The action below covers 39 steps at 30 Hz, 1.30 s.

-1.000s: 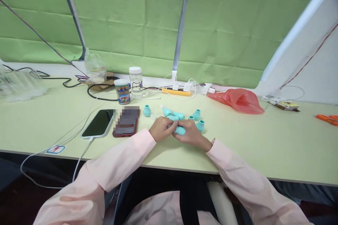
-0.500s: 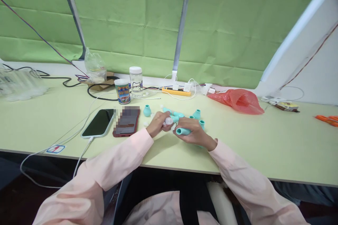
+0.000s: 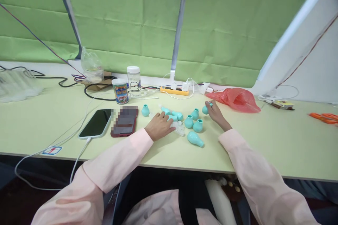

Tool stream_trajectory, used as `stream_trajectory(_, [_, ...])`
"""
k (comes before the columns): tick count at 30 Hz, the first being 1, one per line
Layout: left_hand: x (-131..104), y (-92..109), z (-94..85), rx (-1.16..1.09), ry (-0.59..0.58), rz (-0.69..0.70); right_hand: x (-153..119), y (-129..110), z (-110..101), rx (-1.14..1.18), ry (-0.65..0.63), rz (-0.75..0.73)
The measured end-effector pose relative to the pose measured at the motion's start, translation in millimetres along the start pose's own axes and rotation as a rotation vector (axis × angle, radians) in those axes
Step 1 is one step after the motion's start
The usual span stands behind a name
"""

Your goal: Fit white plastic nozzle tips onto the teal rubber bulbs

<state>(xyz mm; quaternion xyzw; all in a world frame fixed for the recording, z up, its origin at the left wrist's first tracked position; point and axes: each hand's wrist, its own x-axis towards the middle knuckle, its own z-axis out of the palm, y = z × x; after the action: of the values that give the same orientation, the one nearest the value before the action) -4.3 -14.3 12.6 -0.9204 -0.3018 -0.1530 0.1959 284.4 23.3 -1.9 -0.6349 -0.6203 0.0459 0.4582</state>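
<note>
My right hand [image 3: 216,113] pinches a small turquoise bulb [image 3: 206,109] at the right of a cluster of similar parts. My left hand [image 3: 159,127] lies palm down with its fingers stretched over a turquoise tube [image 3: 173,117] and some clear plastic pieces [image 3: 179,128]; the fingertips partly cover these. Another turquoise tube [image 3: 178,115] lies just behind. Between the hands, several open-necked bulbs [image 3: 188,121] stand upright. A longer pear-shaped turquoise piece [image 3: 195,139] rests on its side nearer the table's front. One more bulb [image 3: 145,110] stands left of the tubes.
Two phones, one pale-edged [image 3: 96,123] and one red-cased [image 3: 125,121], lie at left. Behind them stand a noodle cup [image 3: 120,91] and a clear jar [image 3: 134,81]. A power strip [image 3: 174,91], a red plastic bag [image 3: 235,99] and orange scissors [image 3: 323,117] sit farther right.
My hands have moved apart. The turquoise tube has left my right hand, which has shifted back and right and now grips a bulb. My left hand has let go of the clear piece and spread out flat.
</note>
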Motion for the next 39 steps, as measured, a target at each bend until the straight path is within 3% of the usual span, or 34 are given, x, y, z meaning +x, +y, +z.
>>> stream_trajectory(4, [-2.6,-0.6,3.3,-0.058,0.034,0.117,-2.7,8.1,7.1,-0.060,-0.145,-0.055])
stream_trajectory(9, [-3.7,0.8,8.0,-0.089,-0.027,0.173,-2.6,10.6,10.5,-0.152,-0.188,-0.018])
stream_trajectory(13, [-1.9,1.1,11.8,-0.096,-0.131,0.133,-2.2,14.2,12.0,-0.200,-0.224,0.020])
stream_trajectory(21, [0.2,0.2,12.4,-0.085,-0.192,0.022,-2.1,10.6,14.4,-0.353,-0.160,-0.136])
stream_trajectory(25, [-0.1,1.2,9.7,-0.113,-0.220,-0.007,-4.1,10.2,14.8,-0.351,-0.259,-0.081])
stream_trajectory(27, [-0.3,2.0,8.5,-0.118,-0.234,-0.014,-3.7,5.4,13.8,-0.331,-0.170,-0.098])
stream_trajectory(30, [-0.5,3.2,7.7,-0.112,-0.238,-0.014,-2.6,-14.9,10.8,-0.321,0.089,-0.195])
stream_trajectory(31, [-0.6,3.5,7.8,-0.109,-0.236,-0.012,-3.0,-25.2,10.5,-0.312,0.101,-0.247])
stream_trajectory(32, [-0.7,3.7,8.0,-0.108,-0.233,-0.010,-4.1,-36.9,10.9,-0.306,0.052,-0.308])
stream_trajectory(35, [-1.0,3.8,9.1,-0.112,-0.226,-0.014,-10.9,-74.8,18.9,-0.346,-0.295,-0.462])
stream_trajectory(39, [-1.3,3.1,9.9,-0.124,-0.217,-0.014,-15.5,-109.1,36.7,-0.495,-0.585,-0.510])
